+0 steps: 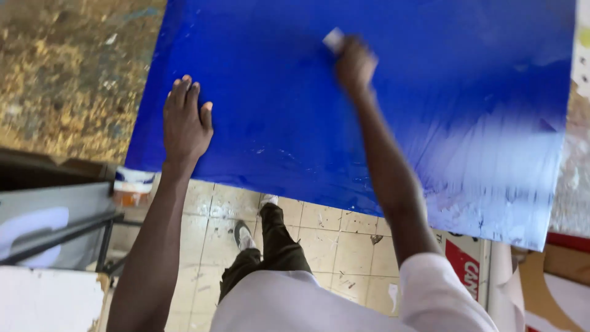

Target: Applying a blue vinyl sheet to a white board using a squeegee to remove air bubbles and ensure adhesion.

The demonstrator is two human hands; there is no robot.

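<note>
A large board painted deep blue (283, 92) leans in front of me, its lower right part fading to pale whitish streaks. My left hand (186, 120) lies flat on its left side, fingers together, steadying it. My right hand (354, 63) is blurred with motion near the top middle, closed on a small pale flat tool (334, 39) pressed to the blue surface.
A paint pot (130, 186) with blue and orange smears sits below the board's lower left corner. A speckled brownish wall (67, 74) is to the left. Tiled floor (332, 237) and my legs lie below. Cardboard (541, 283) stands at lower right.
</note>
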